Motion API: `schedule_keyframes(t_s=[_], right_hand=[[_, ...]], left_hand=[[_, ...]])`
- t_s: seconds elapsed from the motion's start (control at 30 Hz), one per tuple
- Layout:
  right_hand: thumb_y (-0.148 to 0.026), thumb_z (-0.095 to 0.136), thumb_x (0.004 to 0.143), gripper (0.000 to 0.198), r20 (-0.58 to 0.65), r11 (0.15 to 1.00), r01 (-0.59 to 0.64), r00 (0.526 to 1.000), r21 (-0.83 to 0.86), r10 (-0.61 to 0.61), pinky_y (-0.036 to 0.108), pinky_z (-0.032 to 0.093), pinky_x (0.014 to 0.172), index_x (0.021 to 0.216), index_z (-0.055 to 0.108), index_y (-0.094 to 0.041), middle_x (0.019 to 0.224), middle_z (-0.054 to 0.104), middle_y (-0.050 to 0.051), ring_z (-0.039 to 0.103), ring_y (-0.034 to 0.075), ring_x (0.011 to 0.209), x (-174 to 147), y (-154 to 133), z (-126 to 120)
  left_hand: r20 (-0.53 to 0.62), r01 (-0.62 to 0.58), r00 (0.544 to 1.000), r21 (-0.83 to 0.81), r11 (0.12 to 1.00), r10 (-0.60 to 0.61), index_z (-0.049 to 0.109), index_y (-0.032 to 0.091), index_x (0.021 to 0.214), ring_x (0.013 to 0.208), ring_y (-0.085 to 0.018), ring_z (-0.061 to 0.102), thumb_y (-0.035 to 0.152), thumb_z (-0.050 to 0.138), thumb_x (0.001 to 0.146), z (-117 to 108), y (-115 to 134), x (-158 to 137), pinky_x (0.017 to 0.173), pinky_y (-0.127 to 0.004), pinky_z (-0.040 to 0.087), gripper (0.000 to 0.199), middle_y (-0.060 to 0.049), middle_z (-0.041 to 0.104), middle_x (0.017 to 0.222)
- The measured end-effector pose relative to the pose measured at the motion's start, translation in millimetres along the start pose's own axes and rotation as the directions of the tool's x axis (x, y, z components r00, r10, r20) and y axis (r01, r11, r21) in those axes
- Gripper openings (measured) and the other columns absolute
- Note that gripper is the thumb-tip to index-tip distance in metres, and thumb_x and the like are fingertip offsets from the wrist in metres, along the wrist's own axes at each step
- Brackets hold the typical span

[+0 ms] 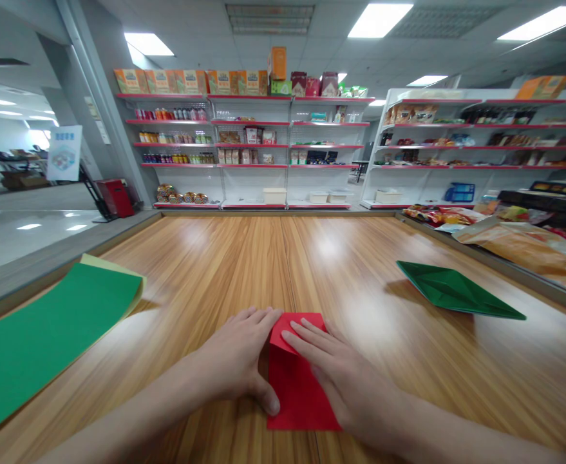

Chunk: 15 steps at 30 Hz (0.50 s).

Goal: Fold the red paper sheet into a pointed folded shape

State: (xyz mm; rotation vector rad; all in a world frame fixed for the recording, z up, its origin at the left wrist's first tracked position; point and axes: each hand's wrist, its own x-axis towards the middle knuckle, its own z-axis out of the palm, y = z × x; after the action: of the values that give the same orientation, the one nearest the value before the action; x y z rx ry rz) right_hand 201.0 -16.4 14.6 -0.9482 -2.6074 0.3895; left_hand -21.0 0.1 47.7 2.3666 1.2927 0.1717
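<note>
A sheet of red paper (302, 393) lies on the table before me, with its far end folded over toward me. My right hand (340, 370) is laid over the paper's right side, fingers stretched out and pressing on the folded flap. At the left edge is my left hand (244, 354), fingers extended with the index fingertip at the far left corner. Its thumb is spread away and touches the paper's left edge lower down. Neither hand grips anything. The paper's right edge is partly hidden beneath my right hand.
To the left lies a stack of coloured paper (55, 328), green on top. A folded dark green paper boat (456, 290) sits at the right. Packaged snacks (519, 245) lie beyond the right table edge. Stocked shelves (254, 145) stand behind the wooden table (244, 258).
</note>
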Motion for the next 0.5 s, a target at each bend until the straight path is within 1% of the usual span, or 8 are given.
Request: schedule_keyframes(t_s=[0.1,0.2,0.3,0.4,0.5], right_hand=[[-0.007,0.045,0.082,0.061,-0.09,1.0,0.018,0.996,-0.026,-0.02,0.045,0.023,0.114,0.14,0.037,-0.025,0.144,0.042,0.003,0.037,0.019,0.133,-1.6,-3.2,-2.5],[-0.008,0.045,0.081,0.053,-0.165,0.999,-0.002,0.986,-0.039,-0.005,0.042,0.031,0.111,0.131,0.048,-0.022,0.135,0.052,0.005,0.046,0.019,0.126,-2.8,-7.2,-4.4],[-0.009,0.046,0.08,0.043,-0.219,0.999,-0.027,0.976,-0.037,0.018,0.042,0.037,0.107,0.121,0.056,-0.019,0.128,0.058,0.008,0.051,0.021,0.12,-2.9,-11.3,-6.0],[-0.01,0.047,0.08,0.035,-0.245,0.998,-0.045,0.969,-0.04,0.034,0.045,0.035,0.107,0.112,0.059,-0.017,0.126,0.058,0.01,0.052,0.022,0.118,-2.5,-15.3,-7.5],[-0.019,0.052,0.082,0.024,-0.23,0.997,-0.082,0.97,-0.01,0.077,0.045,0.039,0.104,0.104,0.06,-0.016,0.123,0.059,0.012,0.054,0.024,0.114,-2.7,-19.0,-8.6]], left_hand=[[0.017,0.037,0.999,-0.006,0.999,-0.037,0.03,0.021,0.143,0.133,-0.039,0.03,0.053,0.077,0.05,2.6,3.8,0.2,0.107,-0.051,0.025,0.109,-0.013,0.038,0.145],[0.039,0.072,0.997,-0.003,0.997,-0.072,0.025,0.025,0.145,0.137,-0.041,0.02,0.055,0.077,0.049,6.7,8.6,0.1,0.109,-0.055,0.019,0.113,-0.012,0.029,0.15],[0.065,0.089,0.994,-0.003,0.996,-0.088,0.02,0.026,0.147,0.138,-0.043,0.014,0.058,0.076,0.049,9.4,15.6,-0.3,0.109,-0.058,0.017,0.118,-0.012,0.023,0.153],[0.12,0.124,0.985,0.014,0.992,-0.125,0.014,0.026,0.149,0.138,-0.046,0.008,0.062,0.073,0.05,10.0,24.3,-0.9,0.107,-0.064,0.015,0.121,-0.014,0.017,0.154],[0.164,0.147,0.975,0.027,0.989,-0.15,0.009,0.026,0.149,0.137,-0.046,0.0,0.067,0.07,0.051,9.8,31.5,-1.6,0.105,-0.067,0.012,0.123,-0.017,0.01,0.155]])
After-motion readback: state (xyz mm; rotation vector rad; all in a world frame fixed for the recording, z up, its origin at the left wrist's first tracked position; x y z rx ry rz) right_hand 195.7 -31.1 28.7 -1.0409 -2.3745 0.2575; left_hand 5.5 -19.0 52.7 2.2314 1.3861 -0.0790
